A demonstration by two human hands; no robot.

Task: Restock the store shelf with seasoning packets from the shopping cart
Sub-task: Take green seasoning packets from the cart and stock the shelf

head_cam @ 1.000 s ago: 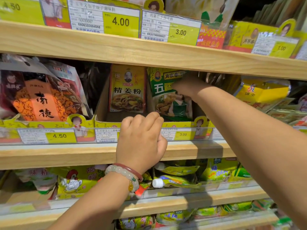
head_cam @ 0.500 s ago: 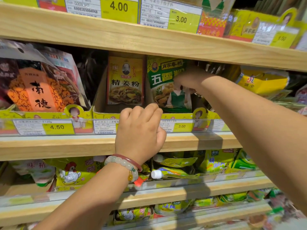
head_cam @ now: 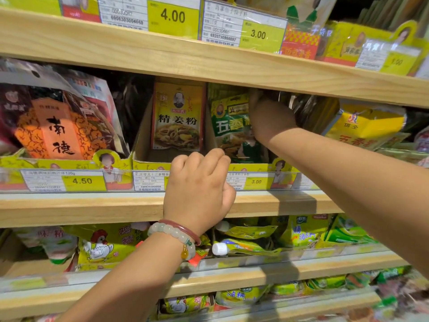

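My right hand [head_cam: 271, 119] grips the top of a green five-spice packet [head_cam: 228, 129], standing it in its yellow display box [head_cam: 255, 169]. My left hand [head_cam: 199, 189] curls over the box front. Cart unseen, so remaining stock unknown.

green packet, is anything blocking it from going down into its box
Nothing visible does. The right hand holds the green packet at its top, already inside the box. The left hand rests on the box's front edge, below the packet.
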